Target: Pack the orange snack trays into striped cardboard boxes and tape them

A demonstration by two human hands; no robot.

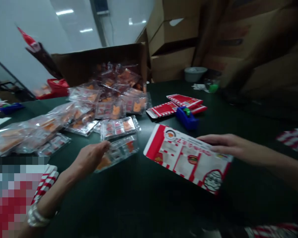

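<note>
Head view: your left hand [90, 158] half-curled, fingertips at clear packet [118, 153] of orange pieces; cannot tell if gripping. Your right hand [227, 145] open, fingers lying on red-and-white carton blank [186, 158], not clasping. Beyond blank: blue dispenser [186, 118], folded red cartons [180, 105]. Far left of blank: open cardboard box [99, 59] heaped with sealed packets [120, 77]; more packets on dark table [119, 201].

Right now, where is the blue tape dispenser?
The blue tape dispenser sits right of centre in the head view, beside the flat red cartons, beyond the right hand.
</note>
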